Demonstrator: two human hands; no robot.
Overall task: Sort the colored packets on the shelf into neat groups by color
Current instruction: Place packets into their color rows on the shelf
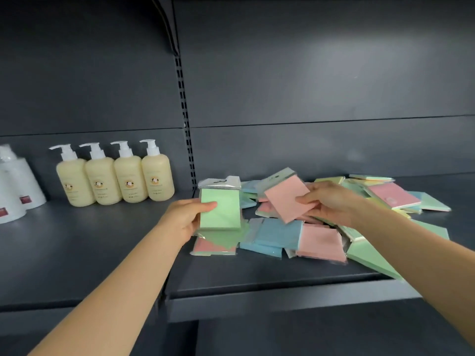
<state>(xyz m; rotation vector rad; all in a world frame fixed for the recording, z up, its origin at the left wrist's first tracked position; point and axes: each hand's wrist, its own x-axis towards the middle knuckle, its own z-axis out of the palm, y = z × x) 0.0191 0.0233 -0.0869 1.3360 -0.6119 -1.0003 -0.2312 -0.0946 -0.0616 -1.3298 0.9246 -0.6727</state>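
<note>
Head view: the left hand [183, 219] pinches a green packet [220, 209] upright, and the right hand [331, 201] pinches a pink packet [288, 201], tilted. Both are held above the mixed packets [277, 235] heaped on the shelf [257, 273], near its front edge.

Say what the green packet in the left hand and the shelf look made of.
Green packet: a matte paper pad, apparently, in clear glossy plastic film; the top flap glints. Shelf: probably dark painted sheet metal, with a satin sheen and a folded front lip.
</note>
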